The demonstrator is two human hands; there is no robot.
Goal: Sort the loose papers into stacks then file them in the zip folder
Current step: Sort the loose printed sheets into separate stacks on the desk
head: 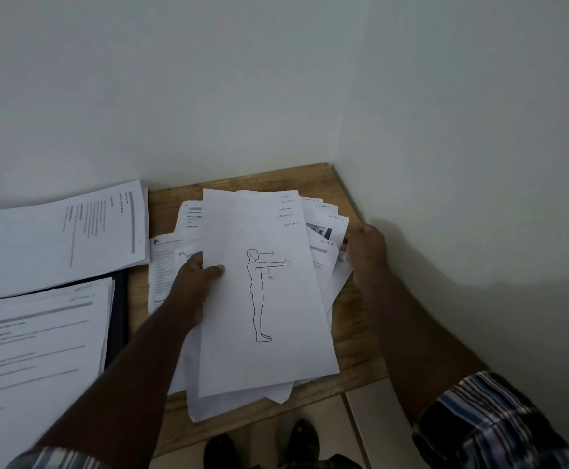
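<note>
My left hand [193,282] grips the left edge of a fanned bundle of loose papers, thumb on the top sheet [262,299], which bears a line drawing of a standing figure with an outstretched arm. My right hand [364,250] pinches the right edges of the fanned sheets [327,228] behind it. More loose sheets [164,265] lie under the bundle on the wooden table [347,350]. A sorted stack [63,238] lies at the far left and another stack [36,350] at the near left. A dark zip folder [120,309] shows as a strip beneath those two stacks.
The table sits in a corner, with white walls [445,130] behind and to the right. Its front edge runs above a tiled floor [371,418] where my dark shoes [303,434] show.
</note>
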